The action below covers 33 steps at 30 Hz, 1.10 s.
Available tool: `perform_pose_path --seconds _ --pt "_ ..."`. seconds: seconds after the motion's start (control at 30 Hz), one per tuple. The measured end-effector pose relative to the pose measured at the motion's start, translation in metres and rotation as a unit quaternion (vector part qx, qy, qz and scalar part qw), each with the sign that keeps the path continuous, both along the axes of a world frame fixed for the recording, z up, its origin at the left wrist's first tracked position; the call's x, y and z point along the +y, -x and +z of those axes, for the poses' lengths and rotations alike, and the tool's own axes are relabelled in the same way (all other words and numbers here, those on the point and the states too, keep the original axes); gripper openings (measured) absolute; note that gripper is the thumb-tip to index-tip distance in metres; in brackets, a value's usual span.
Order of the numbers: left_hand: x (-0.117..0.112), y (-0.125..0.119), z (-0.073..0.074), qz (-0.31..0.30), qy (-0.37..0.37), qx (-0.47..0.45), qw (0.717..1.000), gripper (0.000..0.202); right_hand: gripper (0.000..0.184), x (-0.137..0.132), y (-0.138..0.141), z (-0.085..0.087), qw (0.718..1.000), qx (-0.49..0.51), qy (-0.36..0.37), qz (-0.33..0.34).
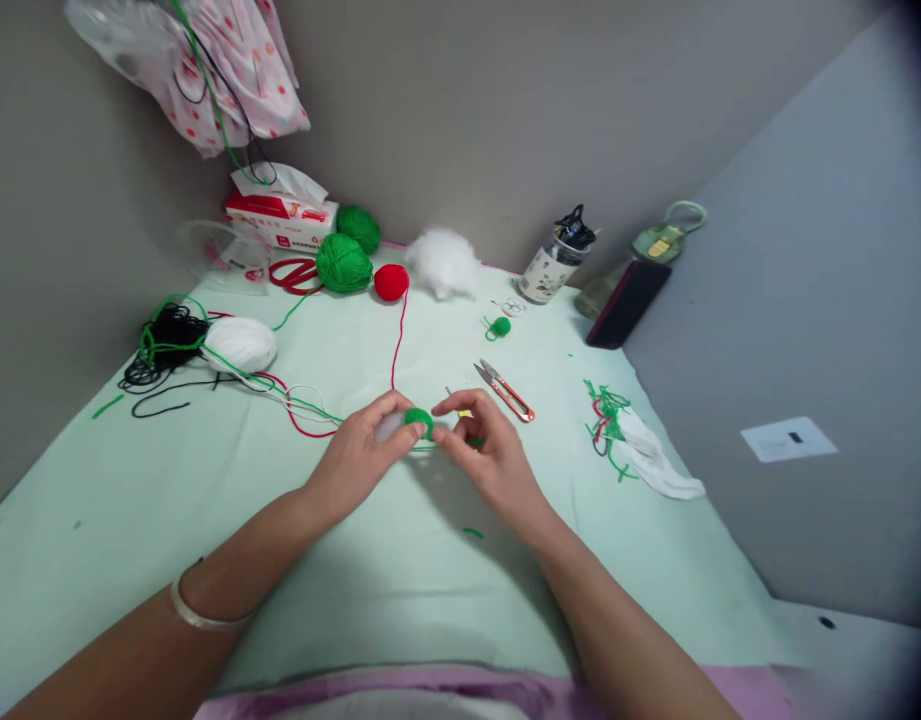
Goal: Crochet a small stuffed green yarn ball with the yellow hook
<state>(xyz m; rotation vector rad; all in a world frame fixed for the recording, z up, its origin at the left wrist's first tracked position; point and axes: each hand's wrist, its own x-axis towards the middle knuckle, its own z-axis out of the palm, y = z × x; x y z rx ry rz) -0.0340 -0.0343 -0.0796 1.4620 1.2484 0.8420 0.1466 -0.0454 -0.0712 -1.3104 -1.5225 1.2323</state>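
Observation:
My left hand [366, 440] pinches a small green crocheted piece [419, 418] between thumb and fingers, with a tuft of white stuffing [389, 427] beside it. Close against the piece's right side is my right hand [486, 437], its thumb and forefinger at the edge and the other fingers curled in. Whatever those curled fingers hold is hidden, though a bit of green shows under them. Something small and yellow [465, 413] shows behind the right fingers, partly covered. Green yarn strands [424, 449] run under the hands. Beyond them lie orange-handled thread snips [509, 391].
At the back are green yarn balls [344, 264], a red yarn ball [391, 283], stuffing [443, 263], red-handled scissors [291, 275] and a tissue box [284, 222]. White yarn [240, 344] and tangled black yarn [171, 340] sit left. A pen cup [548, 272], phone [629, 305] and yarn scraps [608, 412] lie right.

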Motion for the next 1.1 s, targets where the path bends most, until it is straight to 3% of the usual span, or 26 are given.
perform_pose_path --seconds 0.07,0.17,0.27,0.37,0.47,0.53,0.7,0.77,0.9,1.1 --pt "0.000 0.000 -0.001 -0.001 0.007 -0.014 1.000 0.016 0.018 -0.002 0.000 -0.002 0.996 -0.078 -0.012 0.039" --pt "0.000 0.000 -0.004 -0.015 0.011 -0.034 0.999 0.016 0.034 -0.002 -0.001 -0.003 0.993 -0.086 0.015 0.083" --pt "-0.001 0.002 -0.007 0.003 0.032 -0.062 0.998 0.028 0.035 0.001 -0.002 -0.002 0.997 -0.041 0.047 0.048" --pt "-0.001 0.005 -0.008 0.048 0.081 -0.150 0.984 0.047 0.033 0.005 -0.001 -0.003 0.997 -0.013 0.071 -0.015" --pt "-0.001 0.007 -0.006 0.078 0.101 -0.270 0.954 0.042 0.033 0.006 0.004 -0.004 0.995 0.012 0.088 -0.046" --pt "-0.002 0.006 -0.005 0.080 0.105 -0.304 0.944 0.038 0.034 0.007 0.007 -0.007 0.993 0.029 0.102 -0.054" --pt "-0.005 -0.001 -0.007 0.069 0.021 -0.198 0.977 0.026 0.038 0.007 0.012 -0.016 0.985 0.085 0.130 -0.068" --pt "-0.006 -0.003 -0.010 0.088 -0.002 -0.202 0.976 0.024 0.038 0.007 0.013 -0.018 0.980 0.116 0.142 -0.073" --pt "-0.006 -0.004 -0.012 0.121 0.030 -0.264 0.956 0.017 0.036 0.008 0.013 -0.018 0.970 0.167 0.155 -0.087" --pt "-0.007 -0.008 -0.011 0.121 -0.016 -0.176 0.977 0.011 0.036 0.000 0.017 -0.019 0.977 0.160 0.135 -0.033"
